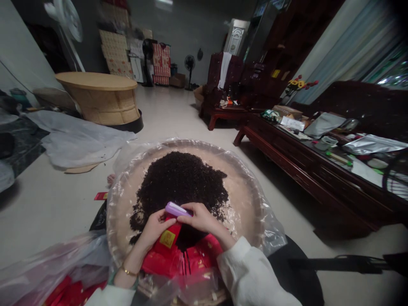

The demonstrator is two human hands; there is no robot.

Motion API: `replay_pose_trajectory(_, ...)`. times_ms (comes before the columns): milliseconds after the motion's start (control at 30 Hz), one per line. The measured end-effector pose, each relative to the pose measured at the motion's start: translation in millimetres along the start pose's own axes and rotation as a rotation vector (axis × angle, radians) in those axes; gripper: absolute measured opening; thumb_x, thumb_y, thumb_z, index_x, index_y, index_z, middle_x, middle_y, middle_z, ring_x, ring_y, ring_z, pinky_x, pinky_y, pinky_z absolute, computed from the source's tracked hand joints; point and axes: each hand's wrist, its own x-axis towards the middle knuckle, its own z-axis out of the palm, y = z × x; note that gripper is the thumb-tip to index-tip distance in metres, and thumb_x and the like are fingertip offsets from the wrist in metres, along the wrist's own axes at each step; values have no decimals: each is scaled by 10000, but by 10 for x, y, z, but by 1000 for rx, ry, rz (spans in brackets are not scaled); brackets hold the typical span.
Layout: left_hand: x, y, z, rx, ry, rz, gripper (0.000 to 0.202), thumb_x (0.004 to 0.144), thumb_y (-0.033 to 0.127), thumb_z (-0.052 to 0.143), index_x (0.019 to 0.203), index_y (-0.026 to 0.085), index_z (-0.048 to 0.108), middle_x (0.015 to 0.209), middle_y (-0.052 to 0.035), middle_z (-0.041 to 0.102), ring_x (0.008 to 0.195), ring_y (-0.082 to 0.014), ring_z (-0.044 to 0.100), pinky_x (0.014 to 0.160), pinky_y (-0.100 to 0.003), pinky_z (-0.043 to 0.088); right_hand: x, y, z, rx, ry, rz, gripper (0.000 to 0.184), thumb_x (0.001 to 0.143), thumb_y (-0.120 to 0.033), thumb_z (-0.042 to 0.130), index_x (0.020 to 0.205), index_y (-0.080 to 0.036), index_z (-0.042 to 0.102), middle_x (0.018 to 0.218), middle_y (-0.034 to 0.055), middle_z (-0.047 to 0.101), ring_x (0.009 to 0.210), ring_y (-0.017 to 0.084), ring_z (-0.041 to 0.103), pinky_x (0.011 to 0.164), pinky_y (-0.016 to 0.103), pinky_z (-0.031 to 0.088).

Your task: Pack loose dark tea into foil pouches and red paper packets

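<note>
My right hand (pixel 201 217) is closed on a small purple mini bag sealer (pixel 176 209), which lies across the top edge of a red packet (pixel 168 239). That packet, marked with a yellow square, is pinched near its top by my left hand (pixel 156 229). Below my hands, more red packets (pixel 204 259) are bunched at the near side of a wide round tray (pixel 123 174). A dark heap of loose, dried tea leaves (pixel 181 178) covers the tray's middle, just beyond my fingers. Clear plastic lines the tray and hangs over its rim.
A round woven stand (pixel 105 102) and crumpled plastic sheeting (pixel 79 136) are on the left. Along the right runs a dark wooden table (pixel 280 157) with scattered items. More red packets (pixel 72 291) lie in plastic at lower left. A black bar (pixel 344 264) extends at lower right.
</note>
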Motion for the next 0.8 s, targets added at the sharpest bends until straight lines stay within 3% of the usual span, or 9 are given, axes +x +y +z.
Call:
replay_pose_trajectory(100, 12, -24, -22, 13, 31, 5, 420, 531, 400, 827, 839, 153, 686, 788, -29, 733, 736, -199, 666, 723, -301, 521, -49, 126, -188, 27, 164, 71, 384, 780, -401, 651, 1097, -189, 695, 970, 40, 732, 821, 213, 640, 696, 272, 446)
replay_pose_trajectory(233, 18, -40, -35, 29, 91, 4, 411, 528, 473, 812, 746, 149, 685, 670, 0, 694, 611, -164, 621, 597, -252, 478, -192, 486, -609, -152, 449, 315, 453, 845, -420, 563, 1182, -121, 611, 1017, 128, 707, 880, 258, 652, 746, 323, 464)
replay_pose_trajectory(367, 12, -35, -23, 1, 92, -23, 451, 532, 554, 787, 674, 142, 670, 581, 15, 655, 531, -141, 570, 529, -236, 429, -348, 849, -861, -447, 462, 579, 466, 852, -403, 568, 1179, -70, 571, 1023, 197, 685, 934, 292, 657, 748, 331, 460)
replay_pose_trajectory(500, -1, -21, -12, -45, 90, -18, 473, 520, 583, 787, 633, 150, 635, 561, 29, 639, 511, -123, 545, 520, -226, 411, -410, 975, -874, -575, 395, 670, 453, 829, -407, 597, 1154, -91, 573, 1072, 214, 662, 962, 299, 647, 731, 334, 466)
replay_pose_trajectory(600, -8, -16, -7, -75, 95, -27, 494, 517, 604, 781, 622, 153, 610, 549, 34, 625, 497, -114, 530, 514, -219, 399, -388, 848, -833, -604, 387, 671, 473, 849, -408, 578, 1202, -95, 553, 1099, 237, 647, 966, 320, 639, 728, 361, 465)
replay_pose_trajectory(667, -11, -13, 0, -81, 87, -41, 505, 527, 621, 769, 641, 155, 610, 556, 29, 630, 496, -118, 532, 515, -225, 402, -350, 659, -749, -598, 425, 582, 447, 895, -400, 523, 1217, -91, 550, 1107, 234, 645, 988, 312, 631, 766, 364, 458)
replay_pose_trajectory(733, -14, -4, 12, -75, 68, -54, 518, 527, 637, 759, 658, 157, 615, 556, 25, 633, 503, -128, 537, 525, -236, 412, -294, 419, -582, -497, 438, 362, 385, 933, -388, 476, 1187, -118, 584, 1105, 182, 662, 1003, 266, 628, 823, 330, 446)
replay_pose_trajectory(800, -18, 10, 24, -56, 42, -48, 526, 530, 648, 748, 660, 157, 614, 550, 25, 624, 525, -137, 542, 545, -247, 423, -220, 181, -343, -353, 345, 156, 343, 925, -414, 504, 1120, -167, 639, 1084, 124, 682, 988, 229, 631, 817, 290, 444)
